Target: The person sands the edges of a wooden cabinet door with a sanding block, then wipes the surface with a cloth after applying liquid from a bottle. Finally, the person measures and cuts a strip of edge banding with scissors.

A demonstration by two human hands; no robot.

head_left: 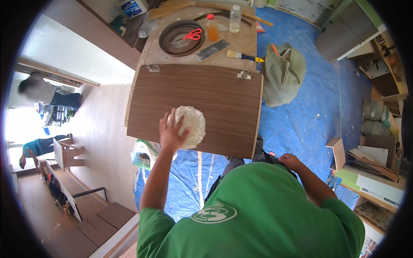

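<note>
My left hand (172, 132) grips the left side of a round white pad (194, 125) with a crumpled edge. Its thumb and fingers lie over the pad, which rests on a dark brown wood-grain panel (193, 88). Two metal hinges (244, 75) sit along the panel's far edge. Down by my right hip, my right hand (289, 161) is closed beside my dark trousers; whatever it might hold is hidden.
Beyond the panel, a worktable (150, 53) bears a brown ring (170, 32), red-handled scissors (194, 34), two bottles (235, 19), a grey block (213, 50) and a brush (245, 56). A greenish bag (286, 77) stands right, on blue sheeting (297, 124). People (38, 148) work at left.
</note>
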